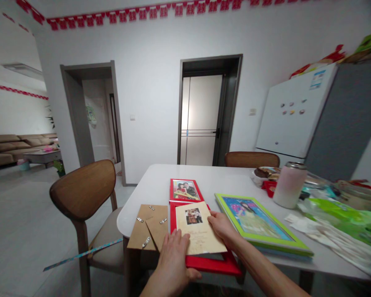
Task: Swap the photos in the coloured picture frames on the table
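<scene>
Both hands work at the near edge of a white table (132, 198). Left hand (173, 255) palm down, fingers pointing forward over the lower left edge of a cream printed card (200, 237), thumb low by the frame's near bar; whether it grips or merely presses, cannot tell. Right hand (222, 227) reaches in from the right, forearm slanting, fingers closed narrowly on the card's right edge. Card, bearing one small photo, lies tilted over a red picture frame (214, 264), covering most of its opening. Beyond that, a second red frame (185, 200) holds a couple's portrait (186, 190). Two brown backing boards (137, 231) overlap to the left, four metal clips showing. Right of the hands, one lime-green frame (221, 202) holds a picture of a figure in a pale yellow dress. Farther right: one pink-and-white tumbler (289, 185), upright; a green plastic bag (355, 227); behind the tumbler, a bowl (258, 180) with brown contents, probably food, though too small to make out. Two wooden-backed chairs (83, 187) stand at the table; seven magnets dot the refrigerator (293, 128).
</scene>
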Action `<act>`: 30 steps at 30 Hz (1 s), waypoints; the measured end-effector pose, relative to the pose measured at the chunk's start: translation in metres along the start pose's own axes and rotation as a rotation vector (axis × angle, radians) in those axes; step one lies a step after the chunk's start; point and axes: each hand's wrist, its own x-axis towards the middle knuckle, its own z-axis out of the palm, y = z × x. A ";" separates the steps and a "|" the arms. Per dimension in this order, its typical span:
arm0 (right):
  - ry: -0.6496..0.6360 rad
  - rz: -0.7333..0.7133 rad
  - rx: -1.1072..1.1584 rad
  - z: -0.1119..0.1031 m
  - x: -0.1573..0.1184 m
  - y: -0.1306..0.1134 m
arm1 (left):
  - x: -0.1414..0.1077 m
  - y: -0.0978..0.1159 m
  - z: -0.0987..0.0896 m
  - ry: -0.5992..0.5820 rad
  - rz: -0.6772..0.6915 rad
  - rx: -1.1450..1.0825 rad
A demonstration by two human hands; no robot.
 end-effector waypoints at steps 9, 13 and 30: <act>0.152 -0.221 -0.869 -0.004 -0.001 -0.005 | 0.003 -0.004 -0.002 -0.013 0.019 0.035; 0.210 -0.190 -1.037 -0.001 -0.004 0.001 | 0.001 -0.004 0.000 -0.010 0.028 0.034; -0.006 -0.575 -0.819 0.124 -0.047 -0.034 | -0.010 -0.103 -0.036 0.242 -0.232 0.390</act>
